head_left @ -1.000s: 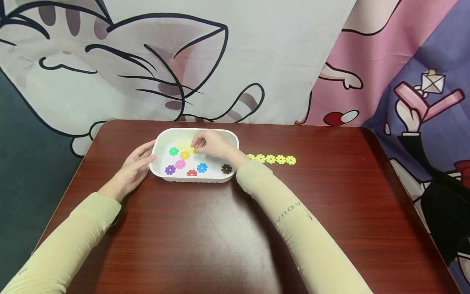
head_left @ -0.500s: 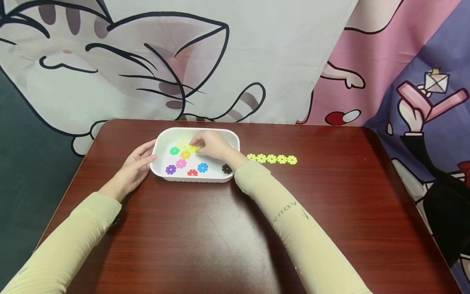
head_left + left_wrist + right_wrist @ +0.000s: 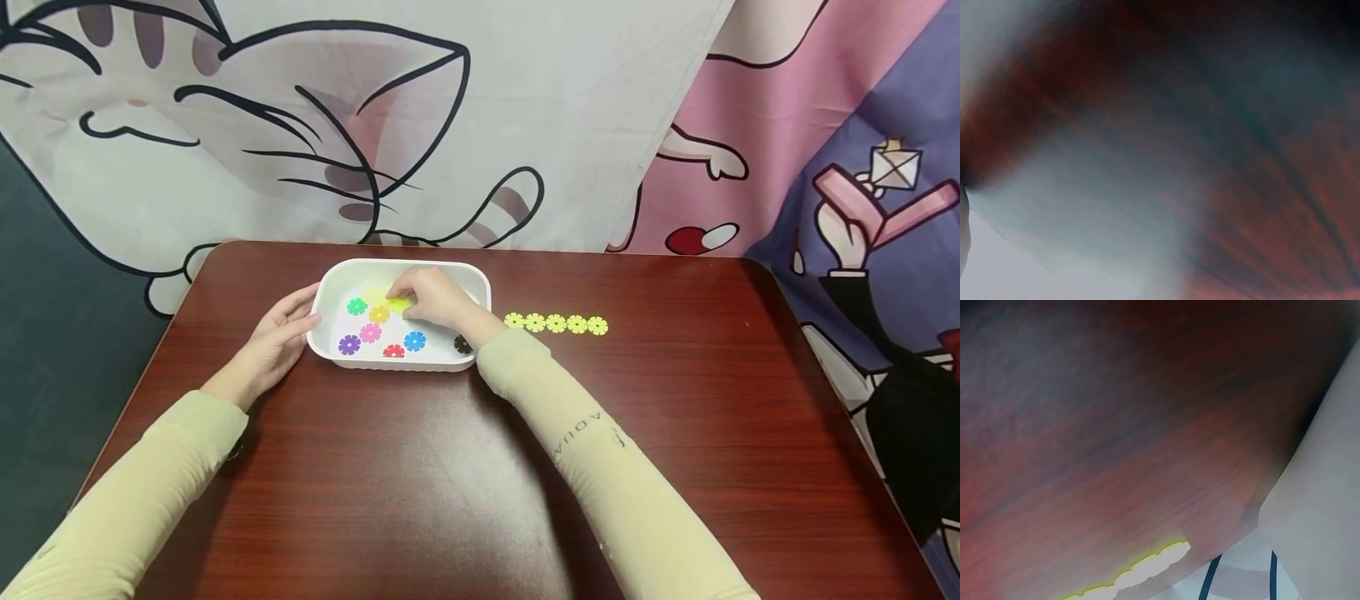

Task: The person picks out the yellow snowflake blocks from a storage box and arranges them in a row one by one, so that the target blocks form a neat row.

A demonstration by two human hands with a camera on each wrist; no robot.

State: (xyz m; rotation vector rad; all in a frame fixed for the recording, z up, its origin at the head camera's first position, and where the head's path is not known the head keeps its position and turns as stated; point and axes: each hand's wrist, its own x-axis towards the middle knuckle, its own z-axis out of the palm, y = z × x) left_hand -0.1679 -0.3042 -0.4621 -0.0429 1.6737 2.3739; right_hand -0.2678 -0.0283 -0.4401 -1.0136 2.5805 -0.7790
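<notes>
My left hand (image 3: 276, 335) holds the left end of a white tray (image 3: 405, 365), thumb over the rim. Inside the tray, my right hand (image 3: 435, 297) pinches a yellow flower-shaped disc (image 3: 400, 306), partly covered by the fingers. Paler yellow discs (image 3: 372, 297) lie just left of it. Around them are a green disc (image 3: 357, 306), an orange-yellow one, a pink one (image 3: 371, 333), a purple one (image 3: 349, 344), a red one (image 3: 393, 351) and a blue one (image 3: 415, 341). A black disc (image 3: 462, 344) is partly hidden by the right wrist.
Right of the tray, several yellow flower discs form a straight row (image 3: 556, 323) on the brown table (image 3: 390, 467). That row appears washed out as a pale strip (image 3: 1154, 565) in the right wrist view. A cartoon cloth (image 3: 585, 125) hangs behind the table.
My right fingertips have lowered onto the yellow disc and shifted slightly with it, showing more of it. The left hand keeps its hold on the tray.
</notes>
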